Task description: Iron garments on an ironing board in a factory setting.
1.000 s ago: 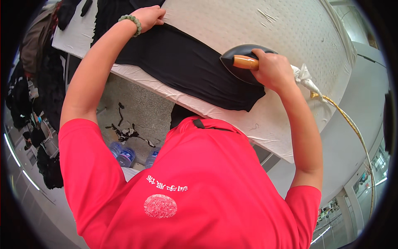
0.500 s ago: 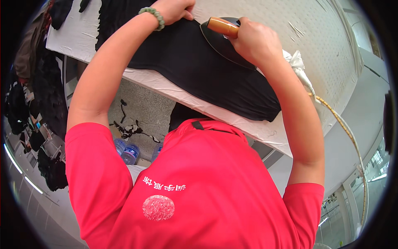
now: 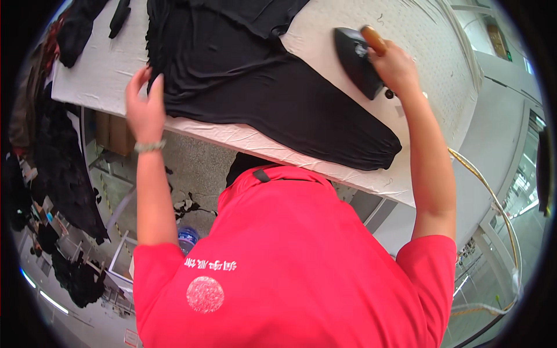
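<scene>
A black garment lies spread over the pale padded ironing table, one tapering sleeve-like part reaching toward the right front edge. My right hand is closed round the orange-brown handle of a dark iron. The iron is to the right of the garment, apart from it, over the bare cover. At the garment's left edge is my left hand, somewhat blurred, its thumb and fingers apart. Its fingertips are close to the ruffled hem; whether they touch the cloth I cannot tell.
A cord with a yellow wrap runs down on the right. Smaller black pieces lie at the table's far left. Dark garments hang or pile beyond the left end. Below the table are a plastic bottle and scraps on the floor.
My right hand has carried the iron right, off the black garment. My left hand has let go of the cloth near the iron and moved left and nearer, to the garment's left edge.
</scene>
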`<state>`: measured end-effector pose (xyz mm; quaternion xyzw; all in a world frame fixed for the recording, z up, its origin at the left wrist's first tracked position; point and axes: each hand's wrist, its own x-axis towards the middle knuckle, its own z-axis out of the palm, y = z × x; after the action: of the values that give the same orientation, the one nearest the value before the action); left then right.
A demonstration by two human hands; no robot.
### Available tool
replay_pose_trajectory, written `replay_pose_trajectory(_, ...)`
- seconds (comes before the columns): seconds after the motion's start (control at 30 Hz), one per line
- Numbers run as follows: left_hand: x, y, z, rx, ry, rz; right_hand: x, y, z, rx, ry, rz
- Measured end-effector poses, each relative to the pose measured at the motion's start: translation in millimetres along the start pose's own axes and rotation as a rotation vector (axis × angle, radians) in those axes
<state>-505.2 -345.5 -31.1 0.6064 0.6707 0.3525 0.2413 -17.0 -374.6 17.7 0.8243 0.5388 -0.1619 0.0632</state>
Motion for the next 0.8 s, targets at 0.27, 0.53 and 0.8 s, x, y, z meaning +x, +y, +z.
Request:
replay_pose_trajectory(0.27, -36.6, -56.3, -24.0, -0.269, -0.266, -0.478, -5.1, 127.2, -12.8, -0.055, 0.096, 0.378)
replay_pose_trajectory(0.53, -2.4, -10.2, -15.7, -0.647, -0.227, -0.319, -189.7, 156.6, 130.1, 0.184, 0.579, 0.453)
replay_pose_trajectory(0.8, 262.5, 24.2, 39.6, -0.799, -0.367, -0.481, -142.9, 172.6, 61.6, 1.078, 0.160, 0.462)
